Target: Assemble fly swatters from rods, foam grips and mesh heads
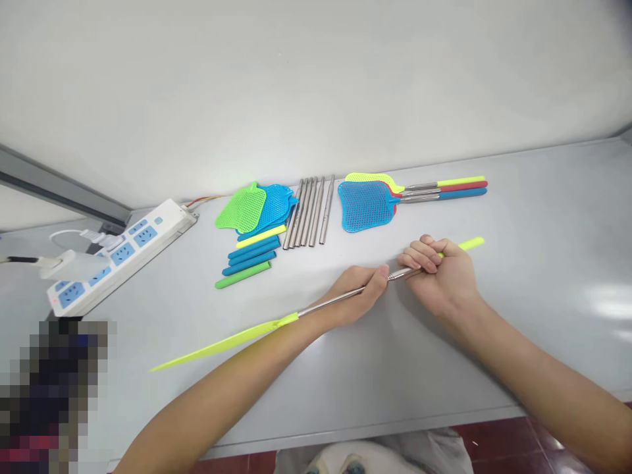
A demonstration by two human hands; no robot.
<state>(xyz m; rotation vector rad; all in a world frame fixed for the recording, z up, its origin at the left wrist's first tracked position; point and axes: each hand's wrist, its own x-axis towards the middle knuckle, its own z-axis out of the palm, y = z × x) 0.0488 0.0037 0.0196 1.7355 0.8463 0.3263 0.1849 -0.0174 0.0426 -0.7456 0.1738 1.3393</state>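
The yellow swatter (241, 336) was gripped by its handle (471, 245) in the right hand (444, 276), its rod (330, 302) pinched by the left hand (359, 297), presumably for steadiness.

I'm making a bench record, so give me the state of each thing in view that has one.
Yellow swatter: held, head attached, shaft extended
Left hand: closed on its shaft
Right hand: closed around it near the handle end
Three swatters: assembled, lying overlapped
Green head, blue heads: loose, piled
Metal rods: bare, lying side by side
Loose handles: unattached
Power strip: plugs inserted
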